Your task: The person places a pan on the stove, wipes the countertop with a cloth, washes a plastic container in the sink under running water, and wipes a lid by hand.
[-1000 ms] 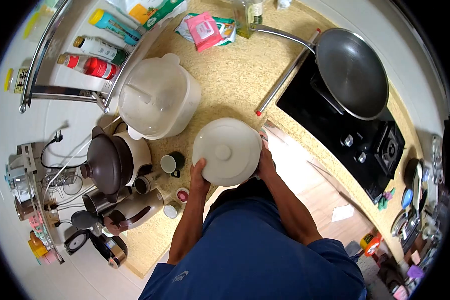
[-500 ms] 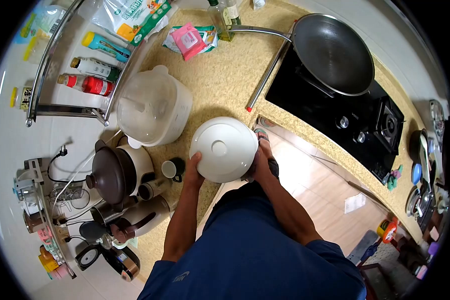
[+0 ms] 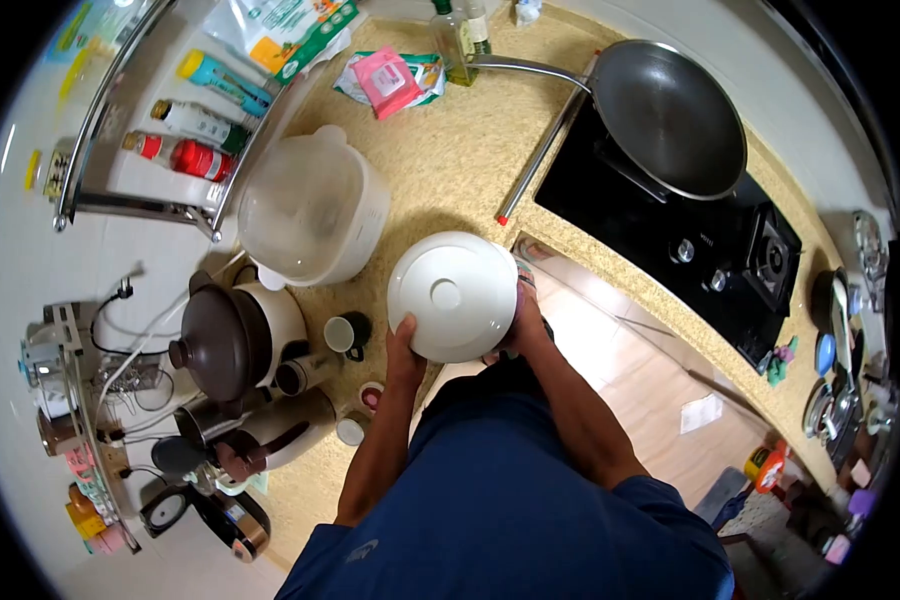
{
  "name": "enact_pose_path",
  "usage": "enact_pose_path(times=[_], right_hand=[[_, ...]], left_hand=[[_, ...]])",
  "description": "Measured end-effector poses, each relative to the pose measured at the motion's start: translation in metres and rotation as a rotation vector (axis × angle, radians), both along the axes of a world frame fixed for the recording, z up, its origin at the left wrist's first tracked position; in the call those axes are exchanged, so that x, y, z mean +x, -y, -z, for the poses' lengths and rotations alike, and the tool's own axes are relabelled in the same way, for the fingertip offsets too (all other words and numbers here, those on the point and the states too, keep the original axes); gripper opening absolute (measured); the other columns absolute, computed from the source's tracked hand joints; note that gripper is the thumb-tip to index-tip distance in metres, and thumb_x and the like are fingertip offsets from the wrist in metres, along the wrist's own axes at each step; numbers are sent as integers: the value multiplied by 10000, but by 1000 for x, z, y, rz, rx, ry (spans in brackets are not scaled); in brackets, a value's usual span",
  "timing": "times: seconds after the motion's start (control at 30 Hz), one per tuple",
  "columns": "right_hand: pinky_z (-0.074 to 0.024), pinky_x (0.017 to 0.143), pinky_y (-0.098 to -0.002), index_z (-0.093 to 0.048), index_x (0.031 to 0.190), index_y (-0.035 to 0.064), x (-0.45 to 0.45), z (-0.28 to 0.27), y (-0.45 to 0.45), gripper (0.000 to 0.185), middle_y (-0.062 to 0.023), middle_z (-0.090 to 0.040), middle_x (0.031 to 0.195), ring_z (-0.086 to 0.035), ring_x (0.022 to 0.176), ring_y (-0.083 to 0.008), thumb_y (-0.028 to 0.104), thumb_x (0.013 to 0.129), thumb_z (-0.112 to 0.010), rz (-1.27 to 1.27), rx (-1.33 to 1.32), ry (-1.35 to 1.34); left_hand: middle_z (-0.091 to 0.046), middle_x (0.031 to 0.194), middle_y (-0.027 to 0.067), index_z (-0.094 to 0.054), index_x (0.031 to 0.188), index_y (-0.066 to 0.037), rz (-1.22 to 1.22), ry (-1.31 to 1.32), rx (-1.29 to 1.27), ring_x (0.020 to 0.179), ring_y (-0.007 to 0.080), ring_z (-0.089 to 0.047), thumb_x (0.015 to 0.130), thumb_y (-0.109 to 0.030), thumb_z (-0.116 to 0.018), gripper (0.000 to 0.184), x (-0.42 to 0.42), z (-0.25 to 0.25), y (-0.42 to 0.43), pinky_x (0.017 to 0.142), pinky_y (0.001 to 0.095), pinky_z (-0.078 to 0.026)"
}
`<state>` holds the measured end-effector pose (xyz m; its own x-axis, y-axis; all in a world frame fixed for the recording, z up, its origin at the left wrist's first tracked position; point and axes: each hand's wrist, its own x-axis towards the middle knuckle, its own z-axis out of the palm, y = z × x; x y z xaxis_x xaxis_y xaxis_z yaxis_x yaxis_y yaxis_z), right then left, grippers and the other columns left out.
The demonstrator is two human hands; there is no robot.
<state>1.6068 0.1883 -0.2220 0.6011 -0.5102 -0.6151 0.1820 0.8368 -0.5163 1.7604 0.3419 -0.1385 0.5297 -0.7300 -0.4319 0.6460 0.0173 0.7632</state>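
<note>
In front of my body I hold a round white lidded pot [image 3: 467, 318], its lid facing up with a round knob at the centre. My left hand [image 3: 405, 345] grips its lower left edge, thumb on top of the rim. On the other side, my right hand [image 3: 526, 318] clasps the right edge, with most of its fingers hidden beneath. The pot is over the counter's front edge. To its left stand a dark mug [image 3: 346, 335] and a large white container with a translucent lid [image 3: 315, 205].
A wok [image 3: 670, 120] rests on the black gas stove [image 3: 660, 245]. A brown-lidded pot [image 3: 225, 340] and a kettle [image 3: 295, 430] stand on the left of the counter [image 3: 450, 160]. A pink wipes pack [image 3: 388, 82] and an oil bottle [image 3: 452, 45] lie farther back.
The white lidded pot has shifted slightly right in view, with both hands still gripping it. The camera view has also shifted, showing a small round item and a jar beside my left forearm.
</note>
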Motion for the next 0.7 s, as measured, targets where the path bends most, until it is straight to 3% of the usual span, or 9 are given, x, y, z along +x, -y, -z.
enact_pose_path(times=[0.07,0.13,0.2,0.27,0.33,0.5,0.63,0.7], right_hand=[[-490,933,-446,-503,1340,117,2,-25,16,523,-138,-576,1280,-559,1146,-292,483,974,-433,-165,-152,-58],[-486,907,-384,-536,1289,81,10,-49,27,537,-95,-606,1219,-592,1079,-271,493,956,-445,-71,209,-185],[-514,876,-394,-553,1259,62,19,-41,40,486,-102,-625,1189,-603,1060,-268,435,975,-423,-119,220,-145],[-534,851,-416,-567,1246,52,26,-41,49,471,-117,-639,1163,-625,1031,-264,412,977,-425,-199,103,16],[-546,826,-412,-578,1239,48,34,-37,61,443,-119,-648,1138,-646,976,-252,377,976,-441,-295,-5,-105],[-555,788,-392,-606,1196,46,64,-57,78,428,-110,-671,1070,-660,929,-232,383,966,-479,-631,-166,-240],[-556,742,-389,-614,1189,55,82,-79,76,469,-114,-679,1041,-670,869,-226,438,931,-530,-863,-140,-291],[-555,726,-388,-615,1185,60,85,-46,79,477,-114,-680,1031,-671,853,-227,452,925,-534,-952,-192,-232]], left_hand=[[-526,1336,149,-396,1387,15,-66,-20,-34,1218,270,-531,914,-386,-574,645,-7,0,-1,1040,411,-418],[-506,1356,149,-384,1395,8,-147,12,-32,1234,263,-516,900,-340,-608,645,-20,-13,-2,1046,401,-413],[-502,1354,149,-366,1403,3,-254,50,-60,1237,263,-511,888,-323,-629,664,-31,-18,0,1047,399,-413],[-498,1353,148,-348,1412,-1,-371,85,-76,1240,263,-506,877,-306,-650,686,-43,-18,1,1049,396,-412],[-537,1229,151,-336,1380,2,-491,68,-25,1108,235,-553,829,-333,-703,742,-56,-17,1,926,375,-484],[-431,1333,164,-251,1429,-20,-813,-17,-36,1243,259,-444,873,-272,-672,742,-98,-28,12,1056,399,-373],[-431,1323,160,-257,1421,-21,-1038,-25,-72,1217,245,-459,869,-276,-679,740,-129,-13,20,1045,391,-384],[-434,1313,156,-274,1413,-19,-1121,-21,-57,1207,239,-462,870,-284,-675,725,-141,-7,23,1040,387,-388]])
